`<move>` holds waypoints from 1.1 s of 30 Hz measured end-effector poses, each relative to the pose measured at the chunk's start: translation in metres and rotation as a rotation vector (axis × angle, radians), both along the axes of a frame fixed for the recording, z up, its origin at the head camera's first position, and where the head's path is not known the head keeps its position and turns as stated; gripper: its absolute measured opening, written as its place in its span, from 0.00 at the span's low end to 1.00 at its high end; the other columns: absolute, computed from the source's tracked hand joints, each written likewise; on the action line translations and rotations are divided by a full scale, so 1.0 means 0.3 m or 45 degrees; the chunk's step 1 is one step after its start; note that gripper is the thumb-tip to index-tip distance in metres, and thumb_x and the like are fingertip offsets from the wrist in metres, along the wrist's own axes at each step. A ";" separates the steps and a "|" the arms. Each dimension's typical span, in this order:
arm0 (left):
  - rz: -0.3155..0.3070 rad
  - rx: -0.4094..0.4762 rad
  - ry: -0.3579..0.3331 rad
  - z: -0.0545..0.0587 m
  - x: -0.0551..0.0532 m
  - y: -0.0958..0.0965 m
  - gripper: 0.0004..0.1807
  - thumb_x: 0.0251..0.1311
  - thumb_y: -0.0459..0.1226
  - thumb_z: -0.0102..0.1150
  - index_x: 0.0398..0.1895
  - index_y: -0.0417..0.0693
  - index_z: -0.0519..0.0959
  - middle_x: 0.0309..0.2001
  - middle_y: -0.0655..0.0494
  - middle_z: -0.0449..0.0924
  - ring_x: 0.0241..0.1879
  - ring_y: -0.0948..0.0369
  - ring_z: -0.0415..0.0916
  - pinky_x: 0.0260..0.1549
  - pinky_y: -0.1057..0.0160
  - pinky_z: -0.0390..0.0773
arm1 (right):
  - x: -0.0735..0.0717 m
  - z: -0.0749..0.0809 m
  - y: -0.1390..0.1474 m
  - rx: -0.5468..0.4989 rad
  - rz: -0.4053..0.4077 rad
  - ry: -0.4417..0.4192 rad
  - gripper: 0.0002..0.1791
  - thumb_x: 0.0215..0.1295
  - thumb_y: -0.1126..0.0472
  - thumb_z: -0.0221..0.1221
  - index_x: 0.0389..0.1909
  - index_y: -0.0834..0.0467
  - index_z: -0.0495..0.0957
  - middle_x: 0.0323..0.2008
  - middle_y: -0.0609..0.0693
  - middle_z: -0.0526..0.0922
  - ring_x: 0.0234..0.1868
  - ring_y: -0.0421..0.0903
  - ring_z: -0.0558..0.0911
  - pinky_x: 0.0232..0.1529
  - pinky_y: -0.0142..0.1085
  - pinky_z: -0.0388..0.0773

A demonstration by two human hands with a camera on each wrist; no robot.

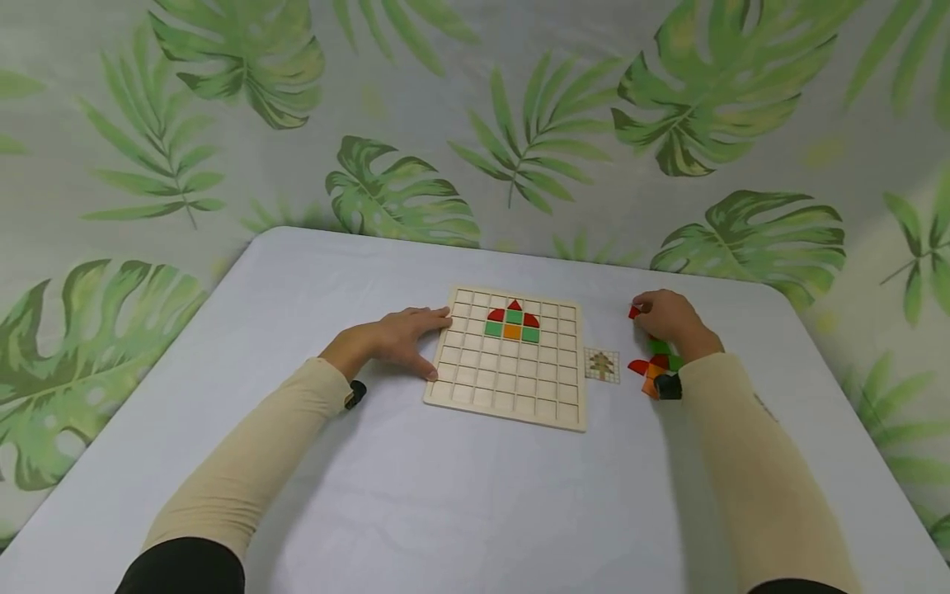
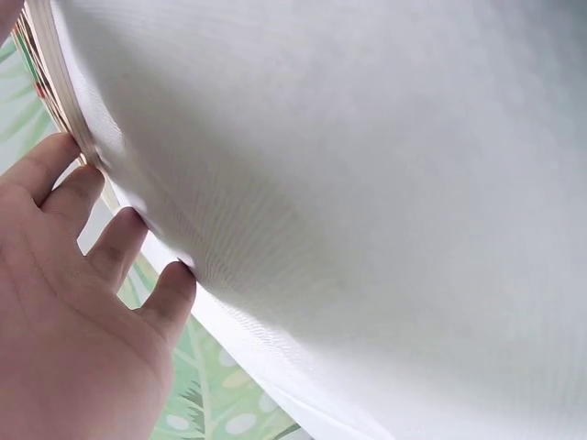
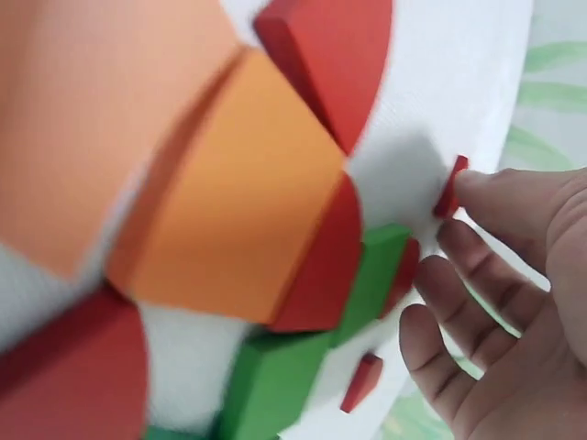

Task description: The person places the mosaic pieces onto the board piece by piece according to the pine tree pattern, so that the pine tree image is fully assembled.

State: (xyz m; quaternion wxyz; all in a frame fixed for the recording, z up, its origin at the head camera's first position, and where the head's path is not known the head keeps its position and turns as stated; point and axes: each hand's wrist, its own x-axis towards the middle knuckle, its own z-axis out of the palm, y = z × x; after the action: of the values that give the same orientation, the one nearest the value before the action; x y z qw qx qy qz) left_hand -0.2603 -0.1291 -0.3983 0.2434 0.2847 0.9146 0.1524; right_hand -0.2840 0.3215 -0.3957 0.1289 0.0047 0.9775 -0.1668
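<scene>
A square wooden grid board [image 1: 512, 375] lies on the white table. On its upper part sit green, red and orange pieces with a red triangle [image 1: 515, 305] at the top. My left hand [image 1: 401, 337] touches the board's left edge, thumb spread from the other fingers; in the left wrist view, fingertips [image 2: 172, 289] rest along that side. Right of the board, my right hand [image 1: 670, 320] pinches a small red block [image 3: 451, 186] between thumb and forefinger. Below it are loose blocks: an orange one [image 3: 243, 197], green ones [image 3: 275, 380] and red ones, partly hidden by the hand in the head view.
A small pattern card [image 1: 602, 365] with a brown tree-like figure lies against the board's right side. White cloth covers the table [image 1: 482, 495], and a leaf-print backdrop [image 1: 401, 194] hangs behind its far edge.
</scene>
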 end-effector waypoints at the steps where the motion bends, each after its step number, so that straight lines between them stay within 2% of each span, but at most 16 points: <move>1: -0.004 -0.001 0.000 -0.002 -0.002 0.000 0.53 0.52 0.54 0.71 0.79 0.54 0.54 0.82 0.60 0.42 0.81 0.47 0.41 0.76 0.41 0.49 | -0.001 -0.005 0.000 0.008 0.007 0.003 0.25 0.69 0.61 0.49 0.64 0.68 0.71 0.58 0.70 0.74 0.55 0.64 0.72 0.62 0.60 0.70; 6: 0.008 0.002 -0.002 -0.003 -0.002 0.002 0.53 0.52 0.53 0.72 0.79 0.54 0.55 0.82 0.59 0.41 0.81 0.47 0.41 0.76 0.41 0.49 | 0.001 -0.016 -0.010 0.014 0.013 0.092 0.22 0.71 0.55 0.53 0.57 0.65 0.77 0.53 0.68 0.78 0.51 0.62 0.75 0.56 0.58 0.73; 10: 0.013 0.011 -0.015 -0.003 0.004 0.005 0.53 0.52 0.53 0.72 0.79 0.54 0.55 0.82 0.59 0.41 0.81 0.47 0.41 0.76 0.40 0.48 | 0.008 -0.018 -0.020 0.038 -0.007 0.153 0.18 0.69 0.57 0.55 0.53 0.62 0.81 0.49 0.66 0.82 0.47 0.60 0.78 0.50 0.54 0.76; 12: 0.009 0.010 -0.017 -0.005 0.004 0.007 0.53 0.52 0.53 0.72 0.79 0.55 0.54 0.82 0.59 0.41 0.81 0.47 0.40 0.76 0.40 0.48 | 0.012 -0.020 -0.019 0.047 -0.001 0.162 0.17 0.68 0.58 0.55 0.52 0.63 0.81 0.48 0.66 0.83 0.47 0.61 0.79 0.50 0.55 0.76; 16: 0.008 0.006 -0.008 -0.004 0.003 0.006 0.53 0.52 0.53 0.71 0.79 0.55 0.54 0.82 0.60 0.41 0.81 0.47 0.41 0.76 0.40 0.48 | 0.017 -0.021 -0.009 0.043 0.001 0.138 0.20 0.68 0.57 0.56 0.55 0.67 0.78 0.50 0.68 0.81 0.48 0.62 0.78 0.53 0.56 0.75; 22: 0.008 0.009 -0.003 0.000 0.003 0.001 0.53 0.52 0.53 0.72 0.78 0.55 0.55 0.82 0.61 0.42 0.81 0.48 0.41 0.76 0.41 0.49 | 0.022 -0.021 0.006 0.033 -0.061 0.090 0.20 0.68 0.57 0.55 0.54 0.65 0.79 0.52 0.67 0.81 0.49 0.62 0.75 0.52 0.56 0.76; 29: 0.010 0.004 -0.008 -0.001 0.003 0.006 0.52 0.52 0.53 0.71 0.79 0.55 0.55 0.82 0.60 0.42 0.81 0.48 0.40 0.76 0.41 0.48 | 0.015 -0.038 0.026 -0.030 -0.041 0.006 0.23 0.69 0.60 0.52 0.61 0.68 0.74 0.61 0.70 0.74 0.59 0.66 0.70 0.64 0.61 0.69; 33: 0.014 0.004 -0.001 -0.009 -0.001 0.004 0.52 0.52 0.53 0.71 0.79 0.55 0.55 0.82 0.61 0.42 0.81 0.48 0.40 0.77 0.42 0.48 | 0.011 -0.035 0.029 -0.043 -0.046 -0.025 0.24 0.69 0.62 0.50 0.62 0.67 0.73 0.63 0.70 0.72 0.61 0.67 0.68 0.66 0.62 0.67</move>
State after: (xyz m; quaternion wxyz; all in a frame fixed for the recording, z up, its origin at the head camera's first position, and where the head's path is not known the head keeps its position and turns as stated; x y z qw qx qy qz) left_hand -0.2605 -0.1278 -0.4008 0.2424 0.2799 0.9158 0.1553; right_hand -0.2807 0.3303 -0.4064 0.1354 0.0219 0.9730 -0.1855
